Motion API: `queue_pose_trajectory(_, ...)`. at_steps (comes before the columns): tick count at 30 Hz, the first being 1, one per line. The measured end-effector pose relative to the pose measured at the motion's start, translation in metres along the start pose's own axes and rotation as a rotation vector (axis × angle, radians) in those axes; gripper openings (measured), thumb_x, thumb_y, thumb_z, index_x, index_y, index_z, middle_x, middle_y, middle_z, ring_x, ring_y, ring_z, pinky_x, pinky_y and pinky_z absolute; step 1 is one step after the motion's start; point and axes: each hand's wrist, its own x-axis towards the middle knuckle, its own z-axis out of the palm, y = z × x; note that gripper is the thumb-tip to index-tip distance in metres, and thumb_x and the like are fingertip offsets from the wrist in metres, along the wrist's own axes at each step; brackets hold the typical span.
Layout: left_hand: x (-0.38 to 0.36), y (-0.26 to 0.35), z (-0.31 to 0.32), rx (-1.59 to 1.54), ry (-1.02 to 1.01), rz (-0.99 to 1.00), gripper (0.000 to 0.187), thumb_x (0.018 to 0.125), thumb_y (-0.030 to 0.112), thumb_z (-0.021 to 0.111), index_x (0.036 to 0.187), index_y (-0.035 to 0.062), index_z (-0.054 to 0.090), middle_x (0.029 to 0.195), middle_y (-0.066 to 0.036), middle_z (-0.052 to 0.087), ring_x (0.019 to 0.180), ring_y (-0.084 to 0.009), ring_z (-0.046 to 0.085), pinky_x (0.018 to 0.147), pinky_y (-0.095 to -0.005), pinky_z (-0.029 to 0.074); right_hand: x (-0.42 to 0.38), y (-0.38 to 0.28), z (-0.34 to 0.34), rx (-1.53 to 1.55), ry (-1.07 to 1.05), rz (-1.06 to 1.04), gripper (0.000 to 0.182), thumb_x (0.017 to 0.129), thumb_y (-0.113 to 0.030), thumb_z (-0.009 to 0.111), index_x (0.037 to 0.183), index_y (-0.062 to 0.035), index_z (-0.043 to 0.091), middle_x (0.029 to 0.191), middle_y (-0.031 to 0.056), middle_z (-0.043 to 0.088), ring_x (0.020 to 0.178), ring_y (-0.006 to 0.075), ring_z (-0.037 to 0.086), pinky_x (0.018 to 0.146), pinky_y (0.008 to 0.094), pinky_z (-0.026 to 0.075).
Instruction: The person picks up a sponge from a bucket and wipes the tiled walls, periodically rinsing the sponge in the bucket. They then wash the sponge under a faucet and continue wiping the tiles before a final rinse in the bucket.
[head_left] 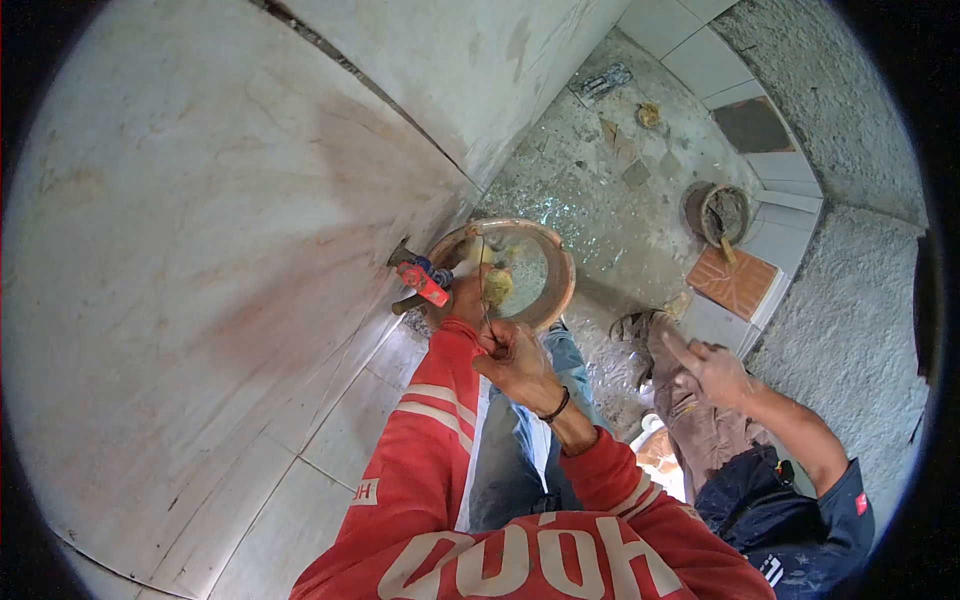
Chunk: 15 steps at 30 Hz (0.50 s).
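Beside the tiled wall stands a round bucket (563, 272) with a worn orange-brown rim and water inside. My left hand (466, 298) reaches in over its near left side, next to a tap (428, 282) with a red lever. Within the bucket, close by that hand, is a yellowish sponge-like lump (497, 286); the left fingers are blurred and partly hidden. A thin dark wire handle (484, 275) runs across the bucket opening. At the near rim my right hand (520, 366), wearing a dark bracelet, has its fingers closed around the wire's lower end.
To the right, another person's hand (715, 372) hangs over brown trousers. Beyond it are a small mortar bucket (722, 212) with a wooden-handled tool and an orange tile (733, 281). Tile scraps (636, 173) litter the wet, rough floor. The tiled wall (250, 200) rises close on the left.
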Motion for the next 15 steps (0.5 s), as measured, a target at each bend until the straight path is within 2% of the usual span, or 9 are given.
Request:
queue_pose_trajectory(2, 0.002, -0.003, -0.002, -0.126, 0.066, -0.154, 0.034, 0.097, 0.038, 0.070, 0.110, 0.0068, 0.071, 0.097, -0.001, 0.070, 0.082, -0.0141, 0.067, 0.067, -0.0316, 0.053, 0.000, 0.003, 0.000, 0.045, 0.003, 0.007, 0.039, 0.073, -0.010, 0.077, 0.074, -0.0064, 0.038, 0.067, 0.0031, 0.033, 0.063, 0.0128, 0.039, 0.057, 0.0338, 0.035)
queue_pose_trajectory(5, 0.043, -0.050, -0.035, 0.108, 0.064, -0.060, 0.029, 0.095, 0.034, 0.073, 0.111, 0.0095, 0.070, 0.098, -0.001, 0.070, 0.080, -0.0169, 0.067, 0.069, -0.0332, 0.054, 0.000, 0.004, -0.002, 0.066, 0.006, 0.018, 0.040, 0.074, -0.011, 0.078, 0.074, -0.0067, 0.038, 0.067, 0.0030, 0.033, 0.062, 0.0129, 0.038, 0.056, 0.0339, 0.035)
queue_pose_trajectory(7, 0.052, -0.057, -0.035, 0.206, 0.101, 0.066, 0.037, 0.092, 0.034, 0.077, 0.117, 0.0077, 0.070, 0.103, -0.003, 0.070, 0.087, -0.0184, 0.067, 0.077, -0.0340, 0.056, 0.000, 0.002, -0.004, 0.044, 0.006, 0.025, 0.041, 0.074, -0.012, 0.078, 0.074, -0.0068, 0.038, 0.066, 0.0028, 0.033, 0.062, 0.0131, 0.038, 0.056, 0.0341, 0.035)
queue_pose_trajectory(8, 0.051, -0.049, -0.028, 0.239, 0.114, 0.107, 0.040, 0.091, 0.034, 0.079, 0.118, 0.0071, 0.071, 0.105, -0.004, 0.070, 0.089, -0.0189, 0.067, 0.080, -0.0342, 0.056, -0.001, -0.001, -0.006, 0.051, -0.004, 0.017, 0.037, 0.075, -0.005, 0.073, 0.075, -0.0073, 0.037, 0.070, -0.0018, 0.033, 0.065, 0.0089, 0.036, 0.056, 0.0309, 0.033)
queue_pose_trajectory(9, 0.050, -0.042, -0.021, 0.247, 0.091, 0.061, 0.050, 0.087, 0.032, 0.081, 0.127, 0.0043, 0.067, 0.113, -0.007, 0.069, 0.098, -0.0216, 0.066, 0.088, -0.0359, 0.055, -0.002, -0.002, -0.006, 0.057, -0.013, 0.010, 0.034, 0.077, 0.001, 0.069, 0.075, -0.0079, 0.036, 0.074, -0.0064, 0.033, 0.068, 0.0048, 0.033, 0.056, 0.0277, 0.030)
queue_pose_trajectory(11, 0.059, -0.050, -0.024, 0.255, 0.067, 0.013, 0.062, 0.083, 0.029, 0.083, 0.136, 0.0014, 0.063, 0.121, -0.010, 0.067, 0.106, -0.0243, 0.066, 0.095, -0.0376, 0.053, -0.001, -0.001, -0.007, 0.026, -0.007, -0.013, 0.034, 0.076, 0.001, 0.069, 0.075, -0.0079, 0.035, 0.074, -0.0061, 0.032, 0.068, 0.0051, 0.033, 0.056, 0.0278, 0.030)
queue_pose_trajectory(12, 0.075, -0.079, -0.042, 0.624, -0.019, 0.441, 0.071, 0.082, 0.024, 0.082, 0.143, 0.0003, 0.056, 0.130, -0.013, 0.064, 0.115, -0.0272, 0.063, 0.101, -0.0394, 0.050, -0.001, -0.001, -0.008, -0.002, -0.001, -0.037, 0.035, 0.075, 0.000, 0.069, 0.075, -0.0080, 0.035, 0.074, -0.0057, 0.032, 0.068, 0.0054, 0.033, 0.056, 0.0280, 0.030)
queue_pose_trajectory(14, 0.102, -0.116, -0.063, 0.983, -0.110, 0.876, 0.081, 0.080, 0.019, 0.081, 0.151, -0.0008, 0.049, 0.139, -0.016, 0.060, 0.125, -0.0300, 0.060, 0.107, -0.0412, 0.047, -0.002, 0.000, -0.010, 0.000, -0.001, -0.034, 0.035, 0.075, 0.000, 0.069, 0.075, -0.0081, 0.035, 0.073, -0.0054, 0.032, 0.068, 0.0056, 0.033, 0.056, 0.0281, 0.029)
queue_pose_trajectory(15, 0.113, -0.124, -0.067, 0.530, -0.008, 0.308, 0.064, 0.094, 0.036, 0.066, 0.147, 0.0034, 0.053, 0.133, -0.012, 0.063, 0.116, -0.0246, 0.060, 0.099, -0.0388, 0.048, -0.002, 0.001, -0.011, 0.001, -0.002, -0.031, 0.036, 0.075, 0.000, 0.070, 0.075, -0.0081, 0.035, 0.073, -0.0051, 0.031, 0.068, 0.0059, 0.033, 0.056, 0.0283, 0.029)
